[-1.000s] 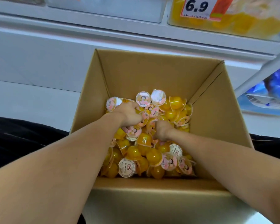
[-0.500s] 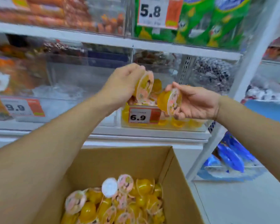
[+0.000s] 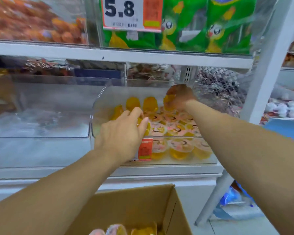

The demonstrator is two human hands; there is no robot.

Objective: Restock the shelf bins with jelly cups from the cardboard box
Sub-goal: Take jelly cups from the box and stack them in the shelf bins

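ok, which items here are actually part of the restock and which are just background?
Part of the job:
- left hand, holding a jelly cup
- right hand, holding another cup
- clear bin of jelly cups
- cardboard box

Just there:
- empty clear bin
- 5.8 price tag
- green snack bags
- blue packets on the floor

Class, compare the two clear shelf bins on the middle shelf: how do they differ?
The right bin holds rows of yellow jelly cups; the left bin shows none. Both hands, the left hand and the right hand, reach into the right bin, neither into the left bin. Both bins are clear plastic.
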